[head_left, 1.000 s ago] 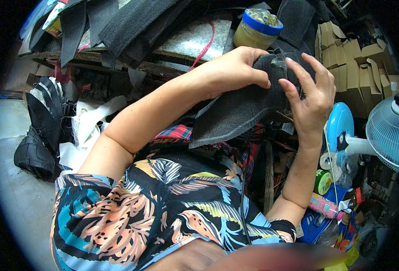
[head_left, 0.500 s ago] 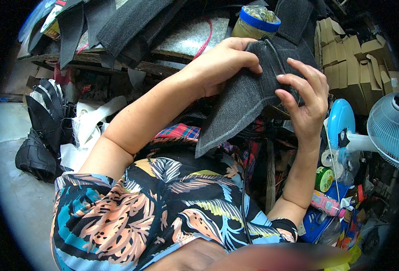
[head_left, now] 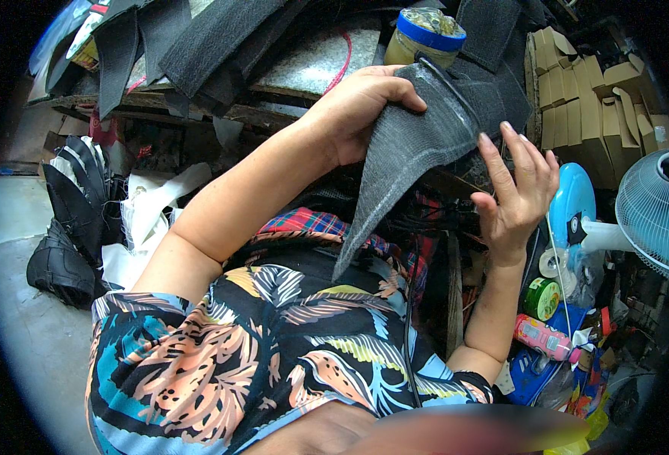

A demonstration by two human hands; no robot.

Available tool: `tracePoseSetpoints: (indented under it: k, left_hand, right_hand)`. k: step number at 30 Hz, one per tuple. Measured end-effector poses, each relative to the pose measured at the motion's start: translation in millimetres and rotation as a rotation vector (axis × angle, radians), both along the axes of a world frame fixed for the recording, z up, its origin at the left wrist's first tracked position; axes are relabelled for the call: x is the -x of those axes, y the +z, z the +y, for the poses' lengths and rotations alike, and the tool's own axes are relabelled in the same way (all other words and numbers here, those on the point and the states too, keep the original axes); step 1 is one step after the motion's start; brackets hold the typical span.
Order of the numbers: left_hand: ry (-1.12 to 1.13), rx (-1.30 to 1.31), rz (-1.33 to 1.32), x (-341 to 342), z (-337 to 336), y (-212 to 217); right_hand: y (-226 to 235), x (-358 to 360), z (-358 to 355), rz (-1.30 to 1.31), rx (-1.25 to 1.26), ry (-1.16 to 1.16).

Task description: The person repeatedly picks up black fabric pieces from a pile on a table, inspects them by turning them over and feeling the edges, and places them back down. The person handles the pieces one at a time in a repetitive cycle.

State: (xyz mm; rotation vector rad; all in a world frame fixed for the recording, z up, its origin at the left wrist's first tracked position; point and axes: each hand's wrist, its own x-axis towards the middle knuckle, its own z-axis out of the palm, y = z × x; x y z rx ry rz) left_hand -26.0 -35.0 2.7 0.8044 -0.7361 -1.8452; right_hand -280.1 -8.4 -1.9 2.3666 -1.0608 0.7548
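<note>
My left hand (head_left: 372, 102) grips the upper edge of a dark grey cloth piece (head_left: 414, 136), thumb on top and the other fingers mostly hidden underneath. The piece hangs tilted, its pointed end reaching down in front of my shirt. Pale streaks mark its surface, and a black edging runs along its upper right side. My right hand (head_left: 520, 186) is open beside that edge, fingers spread and holding nothing; whether a fingertip touches the cloth, I cannot tell. Just behind the piece stands a jar with a blue rim (head_left: 429, 34) and yellowish contents.
Dark fabric strips (head_left: 213, 49) lie across the worktable (head_left: 315, 64). Brown cardboard boxes (head_left: 588, 114) stack at the far right, above a blue fan (head_left: 645, 212). A pink bottle (head_left: 545, 337) lies among clutter at right. Black shoe parts (head_left: 65, 258) stand on the floor at left.
The cloth piece has turned, its pointed end now narrower and lower. My right hand has moved slightly right and down, its fingers straighter. My left hand keeps its hold, shifted slightly left.
</note>
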Motion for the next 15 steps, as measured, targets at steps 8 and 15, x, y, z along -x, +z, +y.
tracePoseSetpoints:
  k: [8,15]
  left_hand:
    - [-0.053,0.011,0.065,4,3,-3]
    - [-0.175,0.126,-0.101,11,7,-8]
  right_hand:
    - [8,-6,6,-0.039,-0.147,0.039]
    - [21,-24,-12,-0.042,-0.276,0.077]
